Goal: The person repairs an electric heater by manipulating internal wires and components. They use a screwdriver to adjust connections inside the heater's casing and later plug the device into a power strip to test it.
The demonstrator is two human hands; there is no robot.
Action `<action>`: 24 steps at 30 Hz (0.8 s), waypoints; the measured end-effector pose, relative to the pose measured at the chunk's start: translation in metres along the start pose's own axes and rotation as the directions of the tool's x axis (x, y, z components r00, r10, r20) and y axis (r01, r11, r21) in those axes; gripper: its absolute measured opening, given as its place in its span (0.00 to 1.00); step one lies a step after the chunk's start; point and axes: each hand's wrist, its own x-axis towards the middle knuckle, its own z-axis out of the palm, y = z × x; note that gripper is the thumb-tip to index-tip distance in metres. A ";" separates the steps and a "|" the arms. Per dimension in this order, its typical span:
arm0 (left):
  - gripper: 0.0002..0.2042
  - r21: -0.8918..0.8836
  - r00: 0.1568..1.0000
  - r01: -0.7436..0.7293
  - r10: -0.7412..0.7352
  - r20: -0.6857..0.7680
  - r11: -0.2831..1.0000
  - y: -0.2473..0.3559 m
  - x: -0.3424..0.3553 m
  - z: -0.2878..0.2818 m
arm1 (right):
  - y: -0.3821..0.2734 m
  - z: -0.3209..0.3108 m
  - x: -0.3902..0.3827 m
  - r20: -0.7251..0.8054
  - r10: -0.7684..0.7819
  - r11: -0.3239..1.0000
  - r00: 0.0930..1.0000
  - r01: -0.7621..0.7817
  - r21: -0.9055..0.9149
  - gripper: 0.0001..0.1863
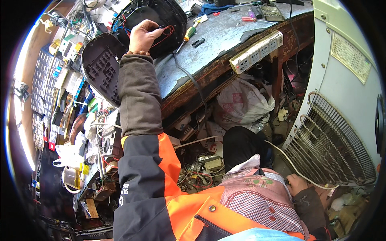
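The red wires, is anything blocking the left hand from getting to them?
No, nothing visible is in the way. The left hand is right at the red wires, in front of the open black housing.

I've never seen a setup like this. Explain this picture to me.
There is no robot here, just a person's two bare hands. The single picture comes from a fisheye camera on the head, looking down, so straight edges bend. The left hand is over an open black housing, its fingers beside thin red wires; what they grip is too small to tell. The right hand is low beside the pink cloth, partly hidden. On the worn bench lies a screwdriver with a green-and-yellow handle.
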 end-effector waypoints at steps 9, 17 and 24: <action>0.12 -0.108 0.997 0.033 -0.024 0.077 0.994 -0.014 0.000 -0.008 | 0.000 0.000 0.000 0.005 0.005 1.000 1.000 -0.005 -0.014 0.13; 0.14 -0.043 0.998 0.047 -0.046 0.034 0.998 -0.025 0.001 -0.011 | -0.004 -0.001 0.000 0.010 0.007 0.999 1.000 -0.007 -0.032 0.13; 0.14 -0.049 0.998 0.070 -0.070 -0.003 0.996 -0.017 0.001 -0.004 | -0.011 -0.003 0.003 -0.084 -0.126 0.991 0.988 0.122 -0.050 0.14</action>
